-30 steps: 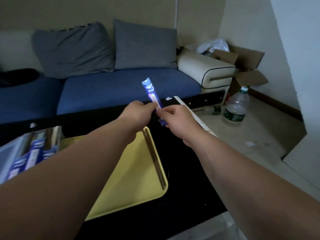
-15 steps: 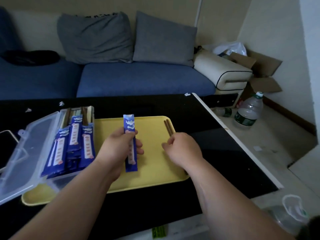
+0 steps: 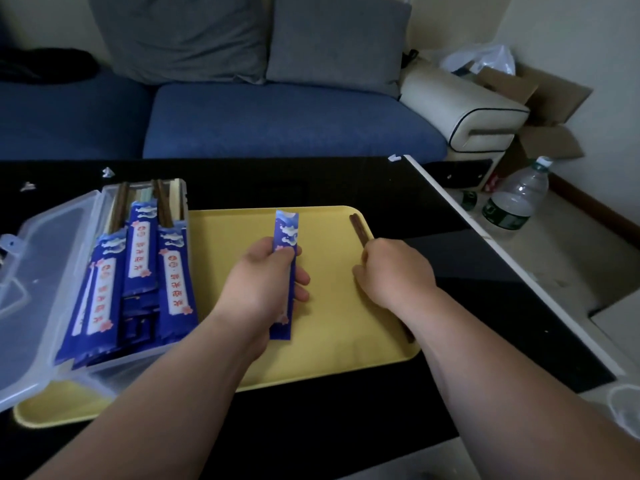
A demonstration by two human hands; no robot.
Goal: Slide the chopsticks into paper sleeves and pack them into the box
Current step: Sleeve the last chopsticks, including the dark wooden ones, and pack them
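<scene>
My left hand grips a blue paper sleeve upright over the middle of the yellow tray. My right hand lies curled over dark brown chopsticks that lie along the tray's right edge; their far ends stick out beyond my fingers. A clear plastic box with its lid open stands on the tray's left side. It holds several sleeved chopsticks, brown ends showing at the top.
The tray sits on a black table whose white right edge runs diagonally. A blue sofa with grey cushions stands behind. On the floor to the right are a water bottle and cardboard boxes.
The hands came down from in front of the sofa to the tray. My left hand kept the sleeve; my right hand let go of it and moved onto the chopsticks at the tray's right edge.
</scene>
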